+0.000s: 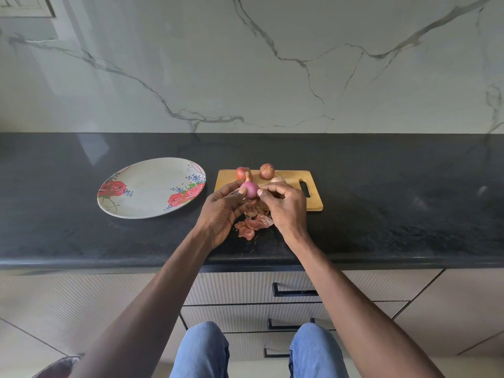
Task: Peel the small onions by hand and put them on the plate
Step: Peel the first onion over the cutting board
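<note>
From my head camera, I hold a small pink onion (250, 189) up between both hands, over the near left corner of the wooden cutting board (289, 178). My left hand (222, 207) cups it, fingers and thumb curled round it; my right hand (282, 204) pinches at its right side. Two unpeeled onions (266, 171) sit at the board's far edge, and a pale one (277, 180) shows just behind my right fingers. Loose peels (252, 226) lie on the black counter (381, 214) below my hands. The rose-patterned plate (147, 186) lies to the left, just beside the board, with bare counter between it and the front edge.
</note>
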